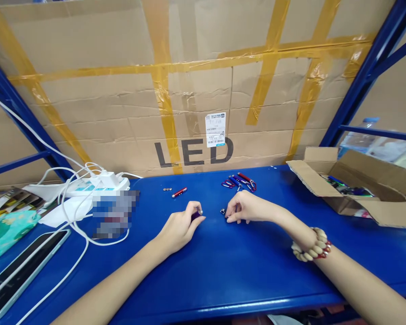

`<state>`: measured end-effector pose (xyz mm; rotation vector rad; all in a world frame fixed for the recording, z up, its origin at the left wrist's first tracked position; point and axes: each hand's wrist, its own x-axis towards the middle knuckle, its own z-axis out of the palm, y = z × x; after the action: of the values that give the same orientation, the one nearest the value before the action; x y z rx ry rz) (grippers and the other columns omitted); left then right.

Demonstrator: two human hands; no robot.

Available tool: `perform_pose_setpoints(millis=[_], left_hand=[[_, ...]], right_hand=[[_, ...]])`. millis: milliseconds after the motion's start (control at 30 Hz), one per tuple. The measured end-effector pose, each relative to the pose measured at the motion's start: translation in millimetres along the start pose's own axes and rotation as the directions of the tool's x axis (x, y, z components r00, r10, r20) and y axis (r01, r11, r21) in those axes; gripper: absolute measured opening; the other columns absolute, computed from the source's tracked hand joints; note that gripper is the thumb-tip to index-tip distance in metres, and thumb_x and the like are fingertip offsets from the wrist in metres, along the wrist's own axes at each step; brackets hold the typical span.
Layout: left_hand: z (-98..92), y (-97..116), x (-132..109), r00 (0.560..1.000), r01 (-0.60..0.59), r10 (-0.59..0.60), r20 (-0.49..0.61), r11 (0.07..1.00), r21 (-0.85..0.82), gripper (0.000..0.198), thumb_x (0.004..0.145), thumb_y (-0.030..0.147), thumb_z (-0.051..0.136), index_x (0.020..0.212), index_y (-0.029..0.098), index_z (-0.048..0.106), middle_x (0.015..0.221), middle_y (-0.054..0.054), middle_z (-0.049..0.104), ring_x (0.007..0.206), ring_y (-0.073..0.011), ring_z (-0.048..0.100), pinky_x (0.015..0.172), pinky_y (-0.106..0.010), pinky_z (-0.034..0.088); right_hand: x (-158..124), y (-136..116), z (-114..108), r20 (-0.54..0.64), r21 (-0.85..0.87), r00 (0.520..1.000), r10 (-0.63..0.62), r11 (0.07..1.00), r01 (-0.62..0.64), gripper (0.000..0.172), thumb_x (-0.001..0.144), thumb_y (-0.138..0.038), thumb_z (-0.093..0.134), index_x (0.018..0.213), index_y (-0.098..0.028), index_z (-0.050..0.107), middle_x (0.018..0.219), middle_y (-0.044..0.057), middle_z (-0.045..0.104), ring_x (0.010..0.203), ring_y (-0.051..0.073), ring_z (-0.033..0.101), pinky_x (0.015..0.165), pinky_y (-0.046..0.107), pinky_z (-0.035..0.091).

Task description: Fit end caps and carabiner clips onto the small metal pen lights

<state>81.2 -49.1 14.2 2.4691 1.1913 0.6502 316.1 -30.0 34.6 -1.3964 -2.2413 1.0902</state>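
We're riding on the wearer's head here, looking forward and tipped down over the blue tabletop (203, 275), its front edge (223, 308) at six o'clock! Forearms run in from seven and four, putting the left hand (179, 225) and right hand (245, 207) near mid-view, close in. Farther off, the big carton (115, 113) spans twelve, facing us; wide view, too: phone (25, 273) at eight, open box (345, 205) at three.

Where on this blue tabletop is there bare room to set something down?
Bare tabletop lies between left forearm and right forearm, toward the front edge, and between the clip-ended tubes and the open carton. It is crowded at the left, with the phone, white cables and power strip.
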Motion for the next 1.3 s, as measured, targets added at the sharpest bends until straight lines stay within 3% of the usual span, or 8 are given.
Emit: perform_pose_setpoints(millis=[133, 267, 467, 600, 767, 867, 1100, 1300], left_hand=[[0.2, -4, 0, 0.998, -0.024, 0.024, 0.051, 1.000, 0.000, 0.008, 0.092, 0.029, 0.036, 0.099, 0.026, 0.039, 0.090, -0.001, 0.064, 0.083, -0.0206, 0.065, 0.071, -0.029, 0.046], [0.6, -3, -2, 0.995, -0.046, 0.047, 0.085, 0.999, -0.011, 0.013, 0.095, 0.028, 0.033, 0.100, 0.025, 0.044, 0.091, -0.001, 0.065, 0.081, -0.0208, 0.066, 0.068, -0.029, 0.046], [2.1, 1, -4, 0.988, -0.113, 0.117, 0.104, 0.992, -0.047, 0.015, 0.095, 0.025, 0.036, 0.095, 0.023, 0.051, 0.092, -0.002, 0.065, 0.082, -0.0185, 0.063, 0.071, -0.026, 0.044], [2.8, 3, -5, 0.992, -0.089, 0.096, 0.088, 0.993, -0.075, 0.015, 0.095, 0.023, 0.035, 0.092, 0.021, 0.050, 0.080, -0.001, 0.062, 0.070, -0.0168, 0.061, 0.063, -0.024, 0.042], [5.2, 4, -7, 0.994, -0.075, 0.085, 0.076, 0.989, -0.131, 0.013, 0.093, 0.021, 0.038, 0.092, 0.021, 0.051, 0.079, 0.000, 0.061, 0.070, -0.0161, 0.059, 0.065, -0.024, 0.042], [7.6, 4, -7, 0.996, -0.062, 0.072, 0.058, 0.984, -0.170, 0.014, 0.093, 0.021, 0.037, 0.089, 0.022, 0.050, 0.078, 0.001, 0.061, 0.068, -0.0155, 0.059, 0.063, -0.024, 0.041], [11.7, 12, -10, 1.000, -0.015, 0.009, -0.023, 0.970, -0.244, 0.015, 0.094, 0.023, 0.033, 0.084, 0.021, 0.044, 0.073, 0.002, 0.059, 0.063, -0.0140, 0.057, 0.058, -0.022, 0.041], [11.2, 11, -11, 0.999, -0.052, 0.053, -0.002, 0.966, -0.253, 0.013, 0.092, 0.021, 0.039, 0.085, 0.021, 0.049, 0.080, 0.000, 0.062, 0.070, -0.0149, 0.059, 0.066, -0.023, 0.043]], right_hand=[[2, -15, 14, -0.142, 0.109, 0.985, -0.096, 0.988, 0.112, 0.037, 0.075, -0.045, 0.062, 0.085, -0.011, 0.070, 0.070, 0.006, 0.067, 0.060, 0.012, 0.060, 0.048, 0.020, 0.053], [4, -21, 30, -0.269, 0.342, 0.948, -0.170, 0.903, 0.259, 0.036, 0.072, -0.043, 0.067, 0.088, -0.011, 0.070, 0.064, 0.003, 0.064, 0.057, 0.011, 0.059, 0.046, 0.020, 0.053], [9, -17, 41, -0.241, 0.462, 0.956, -0.170, 0.846, 0.267, 0.034, 0.064, -0.042, 0.074, 0.078, -0.010, 0.070, 0.064, 0.002, 0.063, 0.055, 0.010, 0.058, 0.040, 0.017, 0.050], [7, -21, 42, -0.314, 0.451, 0.938, -0.146, 0.846, 0.283, 0.032, 0.064, -0.042, 0.074, 0.073, -0.012, 0.069, 0.066, 0.002, 0.063, 0.055, 0.010, 0.057, 0.037, 0.016, 0.049], [4, -25, 44, -0.277, 0.440, 0.954, -0.118, 0.867, 0.235, 0.036, 0.066, -0.045, 0.072, 0.079, -0.011, 0.069, 0.058, 0.000, 0.059, 0.050, 0.009, 0.053, 0.037, 0.016, 0.048], [3, -26, 45, -0.274, 0.407, 0.951, -0.140, 0.879, 0.247, 0.035, 0.067, -0.045, 0.070, 0.079, -0.012, 0.069, 0.063, 0.001, 0.059, 0.052, 0.009, 0.053, 0.036, 0.016, 0.049], [-1, -33, 49, -0.414, 0.402, 0.901, -0.128, 0.862, 0.308, 0.031, 0.067, -0.045, 0.072, 0.071, -0.014, 0.069, 0.078, 0.004, 0.059, 0.051, 0.007, 0.055, 0.035, 0.016, 0.050], [0, -27, 48, -0.259, 0.489, 0.962, -0.089, 0.847, 0.210, 0.032, 0.066, -0.043, 0.073, 0.076, -0.013, 0.070, 0.061, 0.000, 0.058, 0.049, 0.008, 0.053, 0.035, 0.017, 0.050]])
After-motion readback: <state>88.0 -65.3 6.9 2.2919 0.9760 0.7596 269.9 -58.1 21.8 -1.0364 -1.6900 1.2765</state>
